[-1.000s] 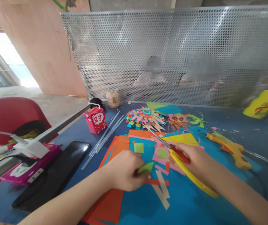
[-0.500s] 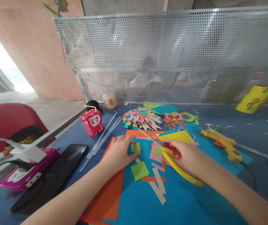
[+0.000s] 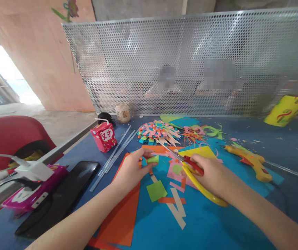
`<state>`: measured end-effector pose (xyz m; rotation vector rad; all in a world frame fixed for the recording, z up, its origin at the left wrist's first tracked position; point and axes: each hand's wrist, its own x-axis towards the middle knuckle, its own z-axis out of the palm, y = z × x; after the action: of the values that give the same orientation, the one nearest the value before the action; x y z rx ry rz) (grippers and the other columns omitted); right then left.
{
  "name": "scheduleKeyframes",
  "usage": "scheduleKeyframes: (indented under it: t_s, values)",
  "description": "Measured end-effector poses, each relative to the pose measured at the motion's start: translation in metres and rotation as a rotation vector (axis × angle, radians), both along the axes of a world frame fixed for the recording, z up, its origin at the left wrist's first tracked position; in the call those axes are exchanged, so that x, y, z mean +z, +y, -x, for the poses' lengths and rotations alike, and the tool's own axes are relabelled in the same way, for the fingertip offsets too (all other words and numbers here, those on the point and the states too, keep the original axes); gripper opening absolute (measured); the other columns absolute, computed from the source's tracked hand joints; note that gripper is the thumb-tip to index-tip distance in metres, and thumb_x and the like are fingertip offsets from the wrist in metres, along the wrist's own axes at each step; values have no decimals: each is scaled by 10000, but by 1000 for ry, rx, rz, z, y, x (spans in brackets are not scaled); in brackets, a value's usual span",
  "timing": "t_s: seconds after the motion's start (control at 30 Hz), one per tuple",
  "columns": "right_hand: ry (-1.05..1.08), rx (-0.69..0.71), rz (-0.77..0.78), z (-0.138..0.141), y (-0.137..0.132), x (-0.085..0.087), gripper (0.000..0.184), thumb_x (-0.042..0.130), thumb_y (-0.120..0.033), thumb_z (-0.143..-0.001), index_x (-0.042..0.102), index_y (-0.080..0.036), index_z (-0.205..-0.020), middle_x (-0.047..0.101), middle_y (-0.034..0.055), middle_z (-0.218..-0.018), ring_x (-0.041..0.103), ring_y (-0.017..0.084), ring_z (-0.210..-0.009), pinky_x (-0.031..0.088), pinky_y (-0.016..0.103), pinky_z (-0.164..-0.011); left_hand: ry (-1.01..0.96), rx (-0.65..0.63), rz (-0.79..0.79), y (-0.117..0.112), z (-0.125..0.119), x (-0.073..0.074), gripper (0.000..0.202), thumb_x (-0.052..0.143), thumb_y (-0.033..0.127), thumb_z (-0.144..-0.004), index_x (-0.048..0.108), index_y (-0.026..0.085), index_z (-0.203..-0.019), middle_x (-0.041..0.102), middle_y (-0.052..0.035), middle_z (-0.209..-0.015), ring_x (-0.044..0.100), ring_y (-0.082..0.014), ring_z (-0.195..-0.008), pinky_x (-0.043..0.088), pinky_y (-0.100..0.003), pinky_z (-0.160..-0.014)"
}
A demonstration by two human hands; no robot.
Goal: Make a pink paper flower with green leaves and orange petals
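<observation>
My left hand pinches a small green paper square just above the coloured sheets, fingers closed on it. My right hand grips yellow-and-red scissors, blades pointing up-left toward a spiky paper flower. A larger green square lies on the blue sheet between my hands, beside orange and beige strips. A pink piece with a green circle sits under the scissors.
A yellow glue gun lies at the right. At the left are a red drink carton, clear glue sticks, a black phone and a magenta box. A perforated metal screen closes the back; people sit behind it.
My left hand put down the larger green square, reached forward to the small green square and has lifted it. My right hand stays on the scissors.
</observation>
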<state>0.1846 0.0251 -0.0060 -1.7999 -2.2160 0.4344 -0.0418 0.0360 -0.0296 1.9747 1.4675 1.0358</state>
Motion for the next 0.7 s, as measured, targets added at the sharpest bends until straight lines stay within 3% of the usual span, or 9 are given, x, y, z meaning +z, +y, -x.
scheduleKeyframes:
  t_s: [0.1,0.2,0.27,0.37,0.53,0.7]
  values:
    - [254,24,7,2,0,-3,248,527,-447,-743,431,-235,-659,569,-10,-606,527,155,-548,351,255,-471,-148,-49,33,-3,-3,-3,239,688,293,-674,608,183,-871,642,-29,-827,595,-161,-776,460,-288,-720]
    - [635,56,79,7,-4,-6,220,592,-387,-710,428,-241,-697,551,-34,-626,532,136,-555,392,240,-473,-451,-185,262,-6,-12,-8,345,752,324,-591,571,156,-832,583,7,-703,583,-133,-636,461,-262,-593]
    - [775,68,159,12,-8,-8,225,627,-349,-687,434,-241,-732,578,-30,-683,527,119,-520,379,226,-413,-578,-239,425,-9,-18,-10,416,799,311,-518,550,150,-810,566,38,-621,564,-106,-542,439,-232,-530]
    - [845,93,199,17,-10,-15,243,652,-276,-658,460,-234,-800,617,-10,-789,528,99,-503,380,211,-378,-611,-270,513,-12,-25,-11,424,820,256,-488,548,148,-795,550,69,-533,562,-89,-477,421,-201,-490]
    - [853,162,211,18,-7,-24,245,656,-243,-636,441,-233,-754,584,-33,-707,557,105,-567,485,248,-559,-734,-364,580,-16,-29,-15,392,803,185,-525,536,147,-809,597,65,-543,619,-102,-510,470,-199,-524]
    - [884,128,212,18,-5,-26,310,677,-264,-562,420,-238,-733,530,-48,-666,557,120,-571,483,264,-558,-810,-429,626,-18,-33,-15,393,806,200,-536,547,140,-825,657,36,-579,643,-107,-544,491,-197,-551]
